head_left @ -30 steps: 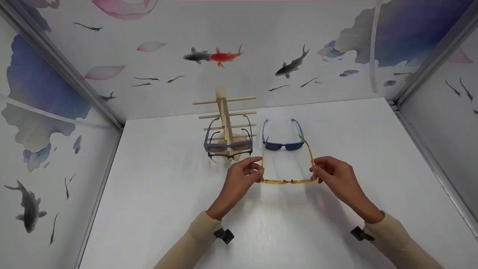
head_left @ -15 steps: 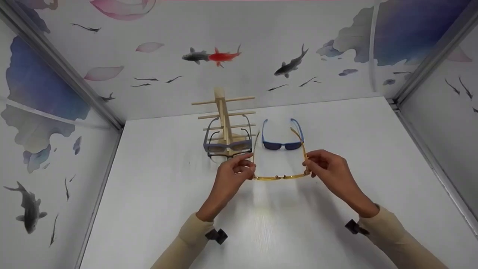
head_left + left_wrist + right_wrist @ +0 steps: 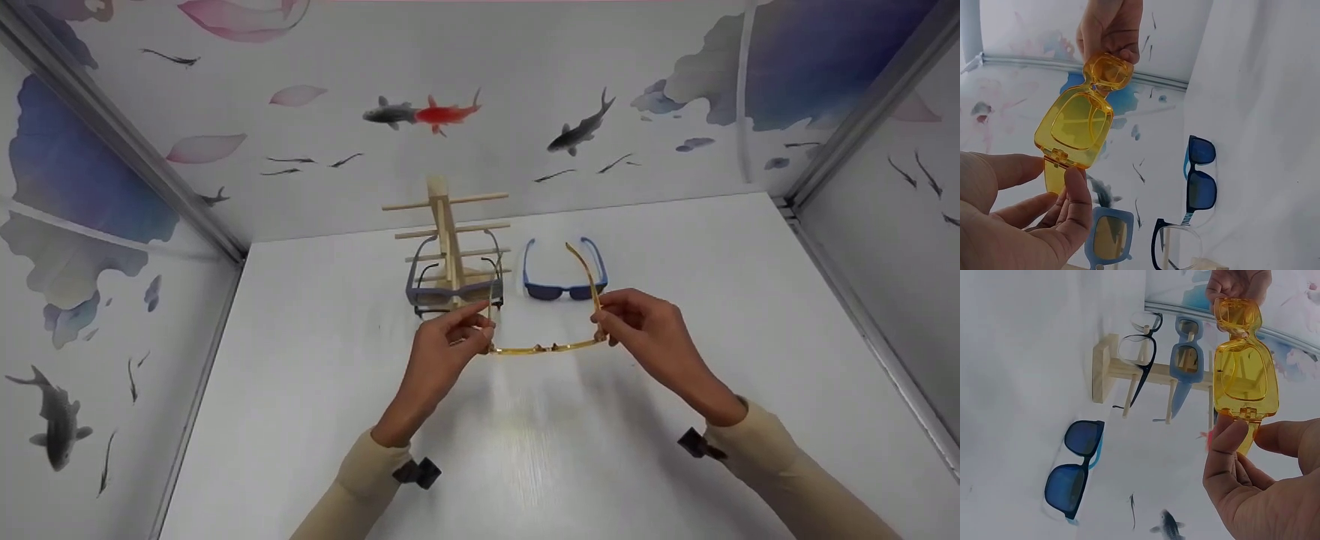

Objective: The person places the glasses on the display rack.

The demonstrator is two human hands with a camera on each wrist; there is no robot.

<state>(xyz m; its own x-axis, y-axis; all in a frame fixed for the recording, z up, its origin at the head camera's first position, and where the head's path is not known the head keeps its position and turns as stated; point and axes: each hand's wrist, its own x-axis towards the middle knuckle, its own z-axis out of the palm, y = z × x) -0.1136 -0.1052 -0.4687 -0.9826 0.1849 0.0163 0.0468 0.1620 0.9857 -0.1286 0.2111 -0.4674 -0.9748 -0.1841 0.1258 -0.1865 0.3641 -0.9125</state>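
1. Pinching with left hand (image 3: 444, 341) and right hand (image 3: 646, 321), thumbs close to bent fingers, with one hinge end of yellow glasses (image 3: 1244, 371) caught in each.
2. Holding yellow glasses up off the table (image 3: 300, 375), side arms open and pointing about 12 o'clock.
3. Near yellow glasses: blue sunglasses (image 3: 546, 292) on the table, close to 12 o'clock; wooden rack (image 3: 445, 225) at 11 o'clock, with grey-blue sunglasses (image 3: 1187, 357) on it.
4. Seems to be at the holding-in-the-air step, not yet set down.
5. Next, probably needs slow, level moves with both hands together, without bumping blue sunglasses.
6. Gripping from 9 o'clock with left hand and 3 o'clock with right hand; reaching in with sleeves (image 3: 371, 469) at 8 and 4 o'clock.
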